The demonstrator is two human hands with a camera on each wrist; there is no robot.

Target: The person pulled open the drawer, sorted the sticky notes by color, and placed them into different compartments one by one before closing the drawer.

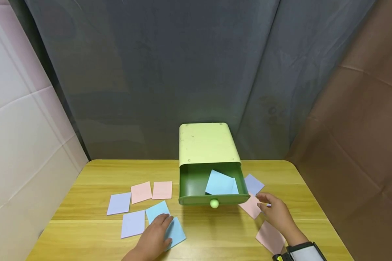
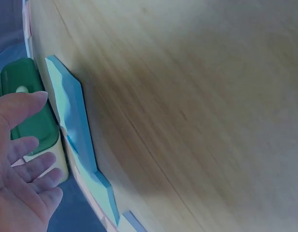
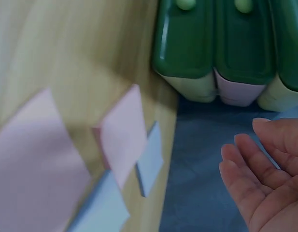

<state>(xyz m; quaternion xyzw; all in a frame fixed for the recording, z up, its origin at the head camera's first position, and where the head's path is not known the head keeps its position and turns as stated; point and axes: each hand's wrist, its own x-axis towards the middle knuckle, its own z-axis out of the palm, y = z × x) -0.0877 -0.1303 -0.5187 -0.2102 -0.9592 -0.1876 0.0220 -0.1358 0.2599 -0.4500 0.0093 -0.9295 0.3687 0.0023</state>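
Observation:
My left hand [image 1: 154, 236] hovers palm down over two blue sticky note pads, one farther back [image 1: 157, 209] and one [image 1: 176, 232] partly under the fingers. In the left wrist view, that hand's fingers are loosely bent with nothing between them. My right hand [image 1: 277, 214] reaches beside a pink note pad [image 1: 249, 206], fingertips overlapping its right edge. The right wrist view shows those fingers [image 3: 250, 169] slightly bent and holding nothing. A green drawer [image 1: 192, 181] with a round knob [image 1: 214, 203] stands pulled out, with blue note pads [image 1: 220, 183] inside.
The drawer belongs to a light green cabinet [image 1: 205, 143] at the table's back. Pink [image 1: 162, 190] and purple [image 1: 118, 203] pads lie to the left. A purple pad [image 1: 254, 184] and another pink pad [image 1: 269, 237] lie right. A dark cloth [image 1: 150, 72] hangs behind.

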